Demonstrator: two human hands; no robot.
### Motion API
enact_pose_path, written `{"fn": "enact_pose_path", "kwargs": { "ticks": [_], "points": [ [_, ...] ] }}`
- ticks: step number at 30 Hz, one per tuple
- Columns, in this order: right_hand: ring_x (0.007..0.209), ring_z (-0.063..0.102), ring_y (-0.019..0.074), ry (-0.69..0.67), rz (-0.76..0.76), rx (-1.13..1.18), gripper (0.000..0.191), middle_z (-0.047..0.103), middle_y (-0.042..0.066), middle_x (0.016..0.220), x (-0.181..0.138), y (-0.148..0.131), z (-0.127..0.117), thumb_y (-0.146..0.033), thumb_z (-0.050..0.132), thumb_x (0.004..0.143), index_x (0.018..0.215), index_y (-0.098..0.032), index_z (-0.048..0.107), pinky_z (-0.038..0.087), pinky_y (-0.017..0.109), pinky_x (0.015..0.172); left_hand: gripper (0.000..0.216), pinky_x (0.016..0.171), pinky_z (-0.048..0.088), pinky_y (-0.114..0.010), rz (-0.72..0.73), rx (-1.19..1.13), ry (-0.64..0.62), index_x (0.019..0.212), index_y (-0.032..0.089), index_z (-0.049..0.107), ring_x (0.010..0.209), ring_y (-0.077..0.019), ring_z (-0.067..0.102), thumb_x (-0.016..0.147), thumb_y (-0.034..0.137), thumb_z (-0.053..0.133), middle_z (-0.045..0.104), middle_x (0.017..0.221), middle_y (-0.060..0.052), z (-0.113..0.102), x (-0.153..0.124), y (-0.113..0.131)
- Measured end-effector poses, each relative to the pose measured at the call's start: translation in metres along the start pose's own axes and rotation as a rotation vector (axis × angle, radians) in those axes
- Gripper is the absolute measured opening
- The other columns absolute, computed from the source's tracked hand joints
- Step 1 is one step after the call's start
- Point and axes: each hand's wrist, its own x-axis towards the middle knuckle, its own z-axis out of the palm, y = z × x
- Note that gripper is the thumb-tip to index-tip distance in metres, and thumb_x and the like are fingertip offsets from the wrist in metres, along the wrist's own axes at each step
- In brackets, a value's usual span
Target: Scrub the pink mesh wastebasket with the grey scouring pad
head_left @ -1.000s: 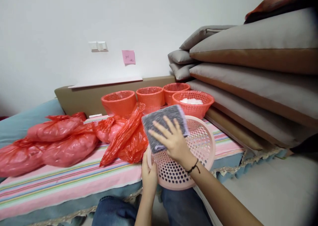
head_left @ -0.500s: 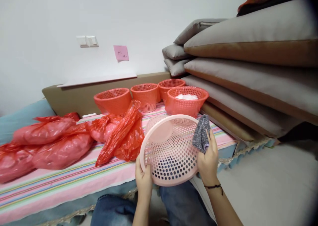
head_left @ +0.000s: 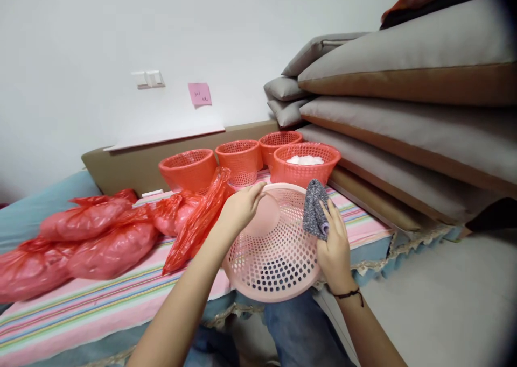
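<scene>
A pale pink perforated plastic basket (head_left: 274,248) tilts toward me over my lap at the bed's edge. My left hand (head_left: 239,210) grips its far upper rim, fingers curled over the edge. My right hand (head_left: 335,251) holds the right rim and pinches a folded grey cloth (head_left: 314,214) against the inside of the basket wall.
Four orange mesh baskets (head_left: 189,168) stand in a row on the striped sheet (head_left: 100,297); the nearest right one (head_left: 305,165) holds something white. Red plastic bags (head_left: 97,238) lie to the left. Stacked grey cushions (head_left: 404,114) rise on the right.
The cloth went from spread over the basket's back to folded against its inner right side. My left hand shifted from the bottom rim to the top rim.
</scene>
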Motion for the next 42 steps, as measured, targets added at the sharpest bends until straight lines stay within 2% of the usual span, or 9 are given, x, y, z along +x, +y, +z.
{"fn": "enact_pose_path", "kwargs": {
  "ticks": [3, 7, 14, 19, 25, 29, 36, 39, 42],
  "points": [
    [0.148, 0.029, 0.0286, 0.026, 0.031, -0.025, 0.087, 0.034, 0.005, 0.161, 0.020, 0.002, 0.011, -0.003, 0.041, 0.072, 0.156, -0.025, 0.031, 0.027, 0.059, 0.120, 0.040, 0.099, 0.047, -0.036, -0.002, 0.048, -0.076, 0.138, 0.028, 0.055, 0.113, -0.0253, 0.066, 0.097, 0.029, 0.050, 0.070, 0.128, -0.007, -0.003, 0.027, -0.005],
    [0.146, 0.031, 0.0368, 0.037, 0.055, -0.124, 0.082, 0.040, 0.009, 0.158, 0.067, -0.014, 0.038, -0.004, 0.040, 0.074, 0.154, -0.023, 0.037, 0.028, 0.067, 0.114, 0.061, 0.094, 0.049, -0.037, 0.010, 0.192, -0.071, 0.141, 0.025, 0.051, 0.110, -0.0290, 0.066, 0.083, 0.015, 0.066, 0.072, 0.118, -0.012, -0.001, 0.056, -0.015],
    [0.151, 0.017, 0.0361, -0.194, -0.256, -0.224, 0.085, 0.031, -0.002, 0.163, 0.119, -0.055, 0.081, 0.000, 0.041, 0.073, 0.152, -0.032, 0.040, 0.022, 0.067, 0.117, 0.022, 0.087, 0.050, -0.031, -0.026, 0.251, -0.073, 0.106, 0.018, 0.066, 0.103, -0.0261, 0.069, 0.087, 0.013, 0.057, 0.073, 0.110, -0.014, 0.007, 0.090, -0.026],
    [0.142, 0.037, 0.0402, -0.140, -0.048, -0.282, 0.074, 0.041, 0.009, 0.157, 0.109, -0.014, 0.064, 0.000, 0.041, 0.076, 0.146, -0.024, 0.051, 0.030, 0.070, 0.111, 0.025, 0.084, 0.049, -0.033, -0.117, 0.309, -0.049, 0.101, 0.015, 0.063, 0.101, -0.0276, 0.068, 0.084, 0.004, 0.049, 0.073, 0.104, -0.018, 0.003, 0.094, -0.053],
    [0.133, 0.052, 0.0253, -0.153, 0.091, -0.036, 0.075, 0.055, 0.007, 0.147, 0.066, 0.043, 0.036, -0.003, 0.040, 0.074, 0.147, -0.021, 0.049, 0.044, 0.045, 0.112, 0.021, 0.077, 0.048, -0.029, -0.171, 0.311, -0.042, 0.098, 0.017, 0.061, 0.091, -0.0244, 0.068, 0.082, 0.006, 0.052, 0.072, 0.096, -0.013, -0.006, 0.091, -0.086],
    [0.136, 0.050, 0.0247, -0.118, 0.052, -0.016, 0.077, 0.053, 0.009, 0.148, 0.089, 0.033, 0.047, -0.002, 0.039, 0.072, 0.147, -0.017, 0.049, 0.040, 0.044, 0.115, 0.019, 0.079, 0.047, -0.029, -0.155, 0.302, -0.038, 0.096, 0.017, 0.061, 0.094, -0.0238, 0.067, 0.083, 0.007, 0.053, 0.072, 0.097, -0.012, -0.005, 0.090, -0.084],
    [0.146, 0.032, 0.0348, -0.311, -0.374, -0.239, 0.078, 0.040, 0.000, 0.158, 0.155, -0.024, 0.079, 0.002, 0.041, 0.075, 0.146, -0.029, 0.050, 0.027, 0.062, 0.117, 0.021, 0.079, 0.046, -0.028, -0.123, 0.291, -0.050, 0.096, 0.017, 0.061, 0.096, -0.0242, 0.068, 0.083, 0.004, 0.052, 0.072, 0.099, -0.013, 0.002, 0.088, -0.067],
    [0.147, 0.029, 0.0346, -0.336, -0.405, -0.239, 0.078, 0.040, 0.001, 0.158, 0.151, -0.012, 0.073, 0.003, 0.042, 0.073, 0.143, -0.027, 0.054, 0.028, 0.063, 0.117, 0.023, 0.077, 0.046, -0.029, -0.142, 0.282, -0.041, 0.098, 0.017, 0.060, 0.095, -0.0249, 0.067, 0.083, 0.004, 0.050, 0.072, 0.100, -0.013, 0.000, 0.087, -0.072],
    [0.146, 0.034, 0.0286, -0.320, -0.311, -0.156, 0.077, 0.042, 0.006, 0.157, 0.130, 0.016, 0.054, 0.004, 0.041, 0.068, 0.137, -0.022, 0.059, 0.029, 0.057, 0.119, 0.024, 0.077, 0.046, -0.030, -0.165, 0.271, -0.031, 0.099, 0.018, 0.061, 0.093, -0.0254, 0.067, 0.082, 0.005, 0.050, 0.072, 0.099, -0.013, -0.003, 0.087, -0.082]
  ]
}}
